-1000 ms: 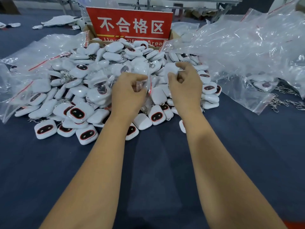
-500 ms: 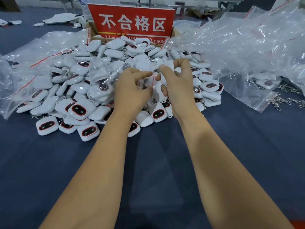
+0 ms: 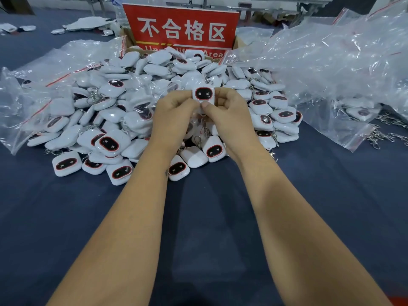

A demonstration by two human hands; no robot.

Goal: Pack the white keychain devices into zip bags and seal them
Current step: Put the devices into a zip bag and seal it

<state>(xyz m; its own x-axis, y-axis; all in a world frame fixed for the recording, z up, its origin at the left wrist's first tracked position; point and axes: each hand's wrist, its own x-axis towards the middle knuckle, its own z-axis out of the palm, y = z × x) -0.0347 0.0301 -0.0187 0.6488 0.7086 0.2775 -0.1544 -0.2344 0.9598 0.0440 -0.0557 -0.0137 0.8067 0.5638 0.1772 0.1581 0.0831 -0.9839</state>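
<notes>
Left hand [image 3: 174, 115] and right hand [image 3: 229, 115] raised together over the front of the heap, fingers curled, pinching one white keychain device [image 3: 203, 95] between them, dark oval face toward the camera, upright, above the pile. Whether a zip bag already surrounds this device: cannot tell; only faint film and a hint of red below the hands. Working from large to small: blue table cover [image 3: 198, 217] bare in the foreground, suitable as a laying surface; mound of clear zip bags [image 3: 331, 62] at far right, well apart from the hands; heap of loose and bagged devices [image 3: 110, 120] directly behind and beneath the hands; red sign [image 3: 181, 29] at the back edge. For a good seal: device fully below the zip track, keyring chain tucked inside and clear of the strip, trapped air pressed out first, then thumb and forefinger drawn along the red line from one end to the other. Likely fault: chain or clasp caught in the track, leaving a gap. Finished bag placed apart from unbagged stock.
</notes>
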